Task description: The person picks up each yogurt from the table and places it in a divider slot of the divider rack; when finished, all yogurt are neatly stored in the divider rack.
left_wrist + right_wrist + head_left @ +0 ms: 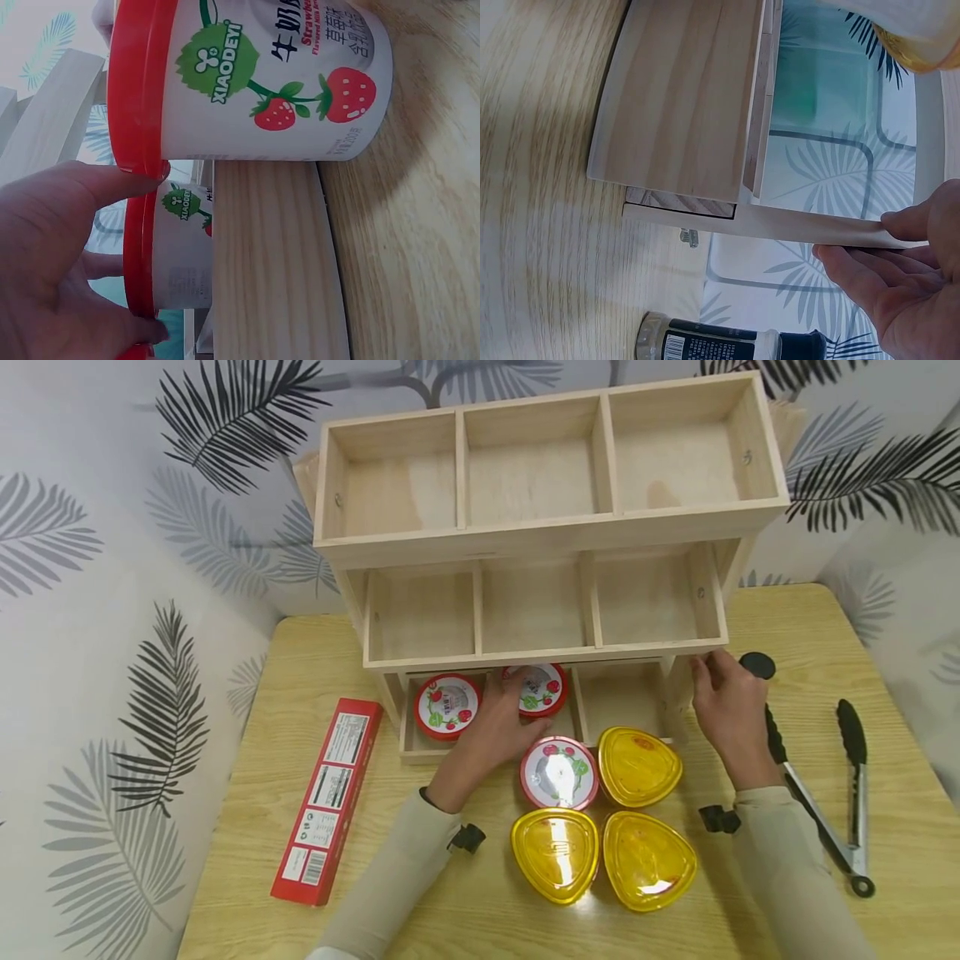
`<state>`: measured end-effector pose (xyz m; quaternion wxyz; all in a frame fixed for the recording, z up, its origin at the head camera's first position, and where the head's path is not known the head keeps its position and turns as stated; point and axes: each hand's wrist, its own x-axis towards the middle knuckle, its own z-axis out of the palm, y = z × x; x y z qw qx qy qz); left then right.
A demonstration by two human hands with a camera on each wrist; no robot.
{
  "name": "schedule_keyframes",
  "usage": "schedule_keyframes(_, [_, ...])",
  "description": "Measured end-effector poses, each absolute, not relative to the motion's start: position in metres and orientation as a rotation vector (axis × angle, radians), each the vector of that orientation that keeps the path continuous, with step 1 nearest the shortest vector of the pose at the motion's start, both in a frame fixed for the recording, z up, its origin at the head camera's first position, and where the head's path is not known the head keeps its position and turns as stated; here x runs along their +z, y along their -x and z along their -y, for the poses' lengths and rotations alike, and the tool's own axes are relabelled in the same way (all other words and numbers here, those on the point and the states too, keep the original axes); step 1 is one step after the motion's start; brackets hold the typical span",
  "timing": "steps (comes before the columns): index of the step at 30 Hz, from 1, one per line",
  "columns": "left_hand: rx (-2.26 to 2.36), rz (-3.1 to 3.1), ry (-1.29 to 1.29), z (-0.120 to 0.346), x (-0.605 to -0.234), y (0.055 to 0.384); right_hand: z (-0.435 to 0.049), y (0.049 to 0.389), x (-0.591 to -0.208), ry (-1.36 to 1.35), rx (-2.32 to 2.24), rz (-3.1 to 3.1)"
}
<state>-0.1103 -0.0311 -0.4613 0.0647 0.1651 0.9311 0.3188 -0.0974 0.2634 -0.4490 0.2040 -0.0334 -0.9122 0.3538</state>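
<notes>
My left hand [495, 722] holds a red-lidded strawberry milk tub [543, 693] by its lid, in the middle compartment of the shelf's lowest tier [414, 750]. In the left wrist view, thumb and fingers span the lid of this tub [180, 255]. Left of it, a similar tub [447, 706] sits in the left compartment. Another tub [558, 774] stands on the table before the tier and looms large in the left wrist view. My right hand [731, 714] pinches the wooden side panel [795, 225] of the shelf between thumb and fingers.
Three yellow-lidded containers [640, 768] stand near the front tub. A long red box [327, 802] lies at left. Black-tipped tongs [855, 810] lie at right, near a black-capped bottle [712, 341]. The upper tiers [551, 531] overhang the lowest one.
</notes>
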Motion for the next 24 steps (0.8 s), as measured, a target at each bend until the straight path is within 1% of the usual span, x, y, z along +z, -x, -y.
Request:
schedule_keyframes(3, [0.957, -2.800, -0.507, 0.032, -0.461, 0.110, -0.261, 0.097, -0.449, 0.097, 1.001, 2.551])
schedule_keyframes(8, [0.990, -2.764, -0.612, 0.036, -0.452, 0.103, -0.261, 0.097, -0.448, 0.083, 0.988, 2.554])
schedule_keyframes(11, [1.027, -2.724, -0.702, 0.042, -0.442, 0.092, -0.263, 0.097, -0.449, 0.065, 0.959, 2.540])
schedule_keyframes(14, [1.050, -2.702, -0.855, 0.053, -0.434, 0.076, -0.265, 0.097, -0.450, 0.042, 0.954, 2.517])
schedule_keyframes(18, [0.987, -2.663, -1.023, 0.071, -0.429, 0.059, -0.266, 0.099, -0.451, 0.014, 0.963, 2.500])
schedule_keyframes(24, [0.868, -2.523, -1.039, 0.086, -0.434, 0.046, -0.265, 0.098, -0.452, 0.034, 0.962, 2.521])
